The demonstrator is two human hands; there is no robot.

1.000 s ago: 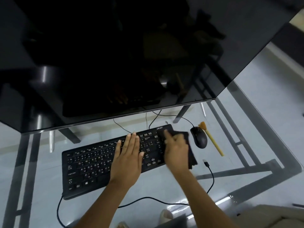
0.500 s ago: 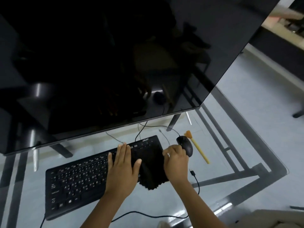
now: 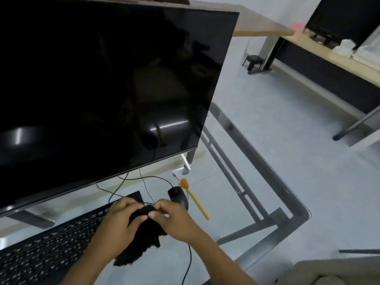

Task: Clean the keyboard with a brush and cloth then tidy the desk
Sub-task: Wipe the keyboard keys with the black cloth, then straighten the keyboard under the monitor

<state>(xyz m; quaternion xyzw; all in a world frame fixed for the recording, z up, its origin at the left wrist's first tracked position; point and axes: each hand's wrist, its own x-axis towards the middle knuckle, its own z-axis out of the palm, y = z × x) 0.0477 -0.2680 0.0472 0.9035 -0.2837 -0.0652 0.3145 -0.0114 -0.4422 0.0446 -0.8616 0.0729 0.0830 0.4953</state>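
Cloth (image 3: pixel 141 235), black, is bunched between our two hands above the keyboard's (image 3: pixel 51 245) right end; its loose tail hangs toward 7 o'clock. Left hand (image 3: pixel 121 221) grips it with curled fingers; right hand (image 3: pixel 174 219) pinches its top edge. Brush (image 3: pixel 195 199) lies at 2 o'clock from the right hand, just past the mouse (image 3: pixel 178 196), long axis running 11-to-5, so we judge the right hand nearer.

Fuzzy matt black cloth (image 3: pixel 141 235), glossy monitor (image 3: pixel 102 89), clear glass desk (image 3: pixel 257 171).
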